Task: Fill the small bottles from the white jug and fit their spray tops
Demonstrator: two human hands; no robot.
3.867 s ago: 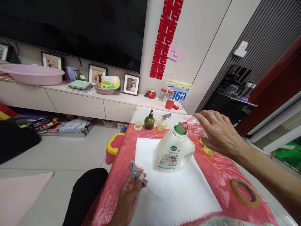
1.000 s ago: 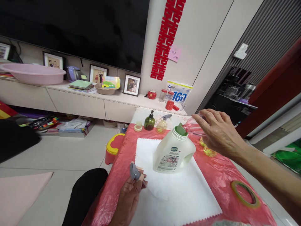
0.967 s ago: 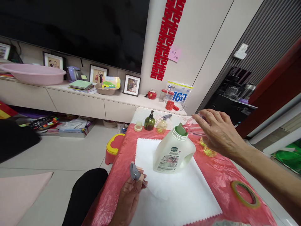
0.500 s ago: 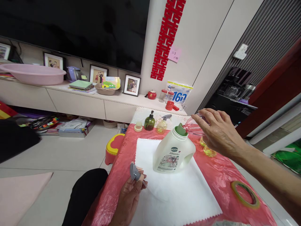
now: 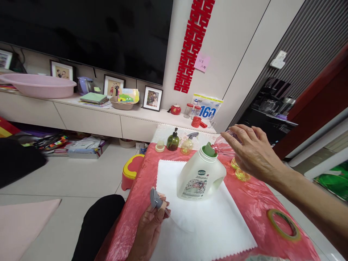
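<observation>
A white detergent jug (image 5: 200, 177) with a green spout stands uncapped on a white cloth (image 5: 206, 221). My right hand (image 5: 251, 152) is wrapped over a clear bottle (image 5: 221, 146) that lies tipped on its side, its mouth against the jug's green spout. My left hand (image 5: 149, 226) is closed at the table's near edge, pinching a grey spray head (image 5: 155, 198) whose thin clear tube hangs over the cloth.
The table has a red patterned cover (image 5: 252, 203). A dark green pump bottle (image 5: 172, 140), a small spray bottle (image 5: 187, 143) and a cream cap (image 5: 159, 146) stand at its far end. A green tape roll (image 5: 284, 224) lies right. A yellow-red stool (image 5: 131, 170) stands on the floor.
My right hand has shifted slightly left and up with the clear bottle at the jug's spout. My left hand and the jug have stayed in place.
</observation>
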